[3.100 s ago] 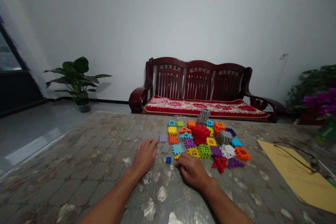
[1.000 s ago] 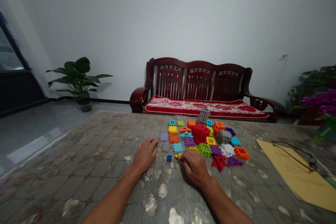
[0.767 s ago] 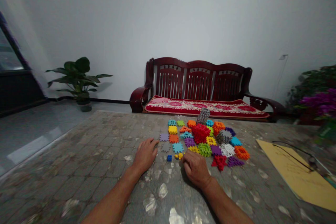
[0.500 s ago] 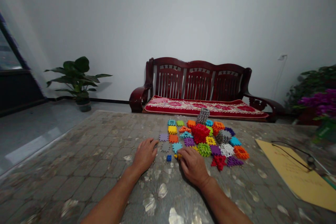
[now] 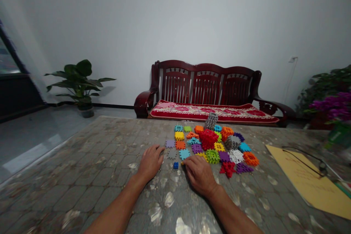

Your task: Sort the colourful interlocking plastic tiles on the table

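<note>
My left hand lies palm down on the table, fingers stretched flat and holding nothing, its fingertips beside a flat grey piece. Just right of it sits a small blue brick. My right hand rests knuckles up with its fingers curled over a small yellow piece, of which only an edge shows. Beyond both hands spreads a patch of several colourful interlocking plastic pieces, among them a red cluster, a grey stack, a green piece and a red star.
A yellow envelope with a black cord across it lies on the table at the right. Past the table's far edge stands a dark wooden bench with a red cushion. A potted plant stands left, purple flowers right.
My right hand has slid left and forward onto the small yellow piece, now mostly covered by its fingers. My left hand has stayed put.
</note>
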`<state>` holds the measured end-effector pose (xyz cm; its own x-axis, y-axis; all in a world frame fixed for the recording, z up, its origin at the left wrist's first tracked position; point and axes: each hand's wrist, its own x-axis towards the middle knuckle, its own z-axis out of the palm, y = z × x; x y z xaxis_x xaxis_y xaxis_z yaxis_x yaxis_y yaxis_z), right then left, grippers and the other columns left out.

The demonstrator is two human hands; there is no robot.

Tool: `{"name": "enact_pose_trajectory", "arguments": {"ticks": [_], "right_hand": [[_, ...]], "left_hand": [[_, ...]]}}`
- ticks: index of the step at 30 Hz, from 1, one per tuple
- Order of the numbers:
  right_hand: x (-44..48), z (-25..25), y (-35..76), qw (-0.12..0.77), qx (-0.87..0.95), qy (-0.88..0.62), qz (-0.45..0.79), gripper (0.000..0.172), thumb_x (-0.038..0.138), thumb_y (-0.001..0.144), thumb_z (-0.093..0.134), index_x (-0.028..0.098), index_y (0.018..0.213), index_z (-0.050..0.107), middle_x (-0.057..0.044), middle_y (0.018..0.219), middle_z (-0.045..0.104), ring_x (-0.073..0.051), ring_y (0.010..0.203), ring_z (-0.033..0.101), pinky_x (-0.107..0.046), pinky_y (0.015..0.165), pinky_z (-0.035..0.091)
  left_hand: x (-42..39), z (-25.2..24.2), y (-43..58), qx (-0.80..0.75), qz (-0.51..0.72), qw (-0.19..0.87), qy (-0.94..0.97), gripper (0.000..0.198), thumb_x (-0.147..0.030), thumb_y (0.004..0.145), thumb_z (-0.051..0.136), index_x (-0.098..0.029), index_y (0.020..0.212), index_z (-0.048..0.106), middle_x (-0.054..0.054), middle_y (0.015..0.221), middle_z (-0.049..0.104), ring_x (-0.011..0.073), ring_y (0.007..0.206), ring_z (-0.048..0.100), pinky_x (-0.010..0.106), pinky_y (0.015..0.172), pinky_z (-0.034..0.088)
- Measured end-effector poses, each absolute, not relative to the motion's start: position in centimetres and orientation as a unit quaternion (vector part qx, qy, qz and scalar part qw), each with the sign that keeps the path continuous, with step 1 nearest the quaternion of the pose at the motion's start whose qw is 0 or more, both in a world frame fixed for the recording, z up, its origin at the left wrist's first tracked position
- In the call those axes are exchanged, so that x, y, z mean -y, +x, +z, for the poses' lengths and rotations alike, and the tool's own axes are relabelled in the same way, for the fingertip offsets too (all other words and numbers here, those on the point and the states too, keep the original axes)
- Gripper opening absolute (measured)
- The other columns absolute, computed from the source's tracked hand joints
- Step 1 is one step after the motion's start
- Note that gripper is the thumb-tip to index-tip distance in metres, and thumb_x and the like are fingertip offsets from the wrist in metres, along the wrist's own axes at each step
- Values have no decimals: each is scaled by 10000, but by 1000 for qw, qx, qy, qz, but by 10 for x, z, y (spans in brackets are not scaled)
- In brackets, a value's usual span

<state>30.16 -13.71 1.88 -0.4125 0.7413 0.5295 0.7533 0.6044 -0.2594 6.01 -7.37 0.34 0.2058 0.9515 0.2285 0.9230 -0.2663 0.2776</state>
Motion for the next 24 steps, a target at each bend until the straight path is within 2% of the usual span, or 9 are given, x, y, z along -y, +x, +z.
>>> {"name": "enact_pose_trajectory", "arguments": {"ticks": [4,8,11,24], "right_hand": [[139,17,303,324,851,-413,-11,221,112,861,491,220,978,644,-51,885,671,-188,841,570,-302,764,375],[142,15,302,292,875,-386,-1,223,100,745,531,216,896,647,-26,756,653,-172,736,577,-275,694,375],[142,14,300,262,880,-396,19,216,102,699,535,216,847,643,-19,745,654,-164,717,586,-263,681,380],[140,17,297,215,882,-416,54,188,113,747,517,210,857,636,-35,827,677,-171,779,608,-264,715,402]], "left_hand": [[76,7,61,-607,175,38,774,394,-214,893,466,-215,1259,613,101,1337,579,234,1267,493,400,1100,334],[77,8,62,-608,174,35,774,389,-223,896,468,-215,1255,620,107,1333,583,242,1253,507,405,1091,346],[76,7,62,-606,174,34,775,396,-217,897,466,-211,1263,617,112,1340,578,245,1255,506,410,1094,342],[75,6,61,-605,176,37,776,398,-225,892,468,-221,1262,615,104,1335,584,235,1257,503,399,1097,338]]}}
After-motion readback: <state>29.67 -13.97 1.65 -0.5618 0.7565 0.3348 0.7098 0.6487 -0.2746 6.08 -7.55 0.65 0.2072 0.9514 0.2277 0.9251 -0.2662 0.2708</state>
